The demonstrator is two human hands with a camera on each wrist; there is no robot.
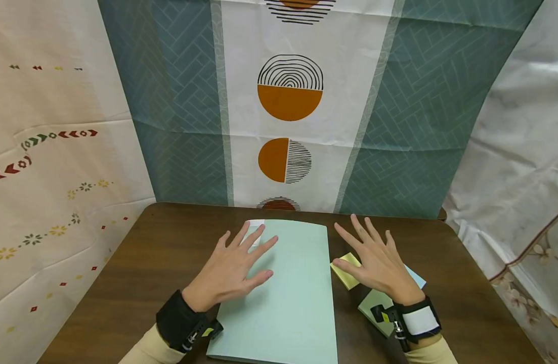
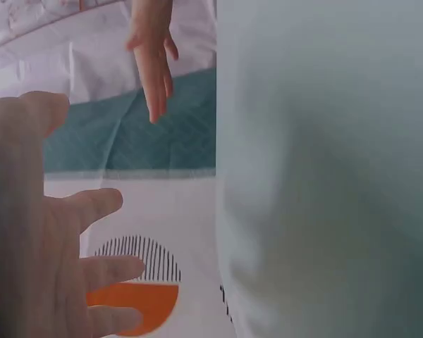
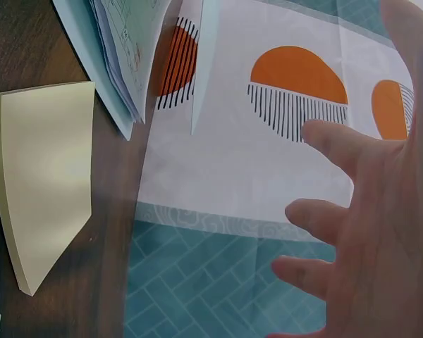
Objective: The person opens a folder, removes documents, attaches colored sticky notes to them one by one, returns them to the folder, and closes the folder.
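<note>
A pale mint-green folder [image 1: 292, 298] lies upright-length on the table. Sheets of paper [image 3: 120, 49] show between its parted covers in the right wrist view. Over its left side my left hand [image 1: 228, 270] hovers, fingers spread and holding nothing. To the right of the folder my right hand [image 1: 379, 260] is also spread, with no object in its grasp. Beneath and beside it are a yellow sticky-note pad [image 1: 346, 279], a green pad [image 1: 374, 304] and a light blue pad [image 1: 415, 276], the last two partly hidden by the hand and wrist.
The dark brown wooden table [image 1: 137, 283] has rounded far corners. Behind it hangs a patterned teal and white cloth [image 1: 183, 101]. White printed cloths [image 1: 55, 167] hang on both sides. A small white piece [image 1: 257, 222] shows at the folder's top left.
</note>
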